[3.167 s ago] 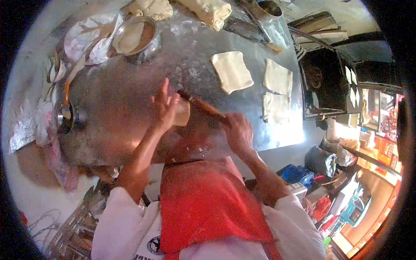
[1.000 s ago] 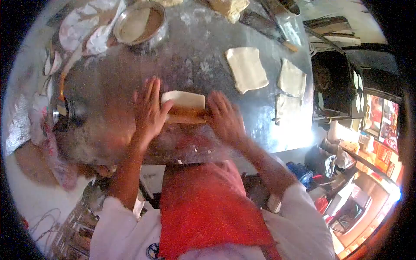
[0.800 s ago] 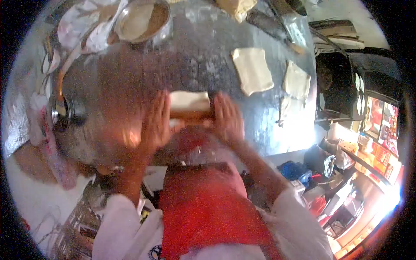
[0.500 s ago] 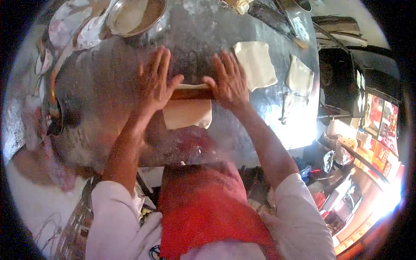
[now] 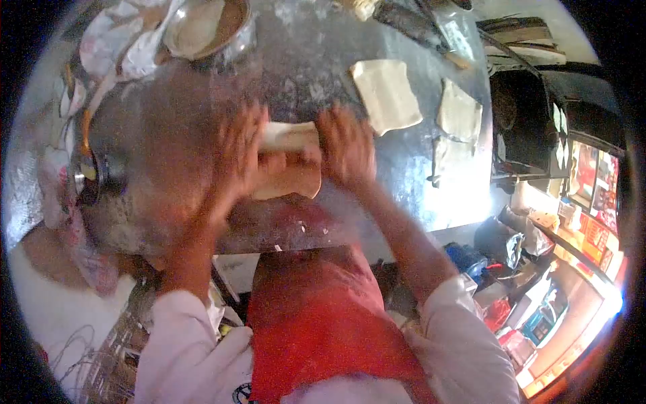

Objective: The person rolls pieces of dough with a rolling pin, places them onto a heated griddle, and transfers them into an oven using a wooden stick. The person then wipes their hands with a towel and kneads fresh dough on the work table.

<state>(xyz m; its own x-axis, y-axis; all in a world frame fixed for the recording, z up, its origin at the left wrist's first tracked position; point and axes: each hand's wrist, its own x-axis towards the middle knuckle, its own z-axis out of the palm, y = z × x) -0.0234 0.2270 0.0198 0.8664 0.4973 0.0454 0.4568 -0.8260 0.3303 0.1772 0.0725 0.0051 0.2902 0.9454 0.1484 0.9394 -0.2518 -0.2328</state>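
A sheet of pale dough [image 5: 289, 183] lies on the metal table in front of me, with a wooden rolling pin [image 5: 291, 160] across it, blurred by motion. My left hand [image 5: 239, 151] is at the pin's left end and my right hand [image 5: 346, 145] at its right end. Both hands are smeared, but their fingers look stretched out, pointing away from me over the pin. Palms and contact points are hidden. Right of my right hand lies a larger flat dough sheet [image 5: 387, 96], and beyond it two smaller pieces [image 5: 459, 111] rest near the table's right edge.
A round metal bowl [image 5: 207, 28] stands at the back left beside crumpled plastic bags [image 5: 121, 40]. A brush [image 5: 86, 131] and a dark container [image 5: 94, 178] are at the left edge. Dark tools [image 5: 410, 25] lie at the back right. The table's near edge [image 5: 269, 248] runs before my apron.
The pin has moved a little toward me over the dough, uncovering more of its far part. Both hands have shifted slightly with it, and the view has moved slightly.
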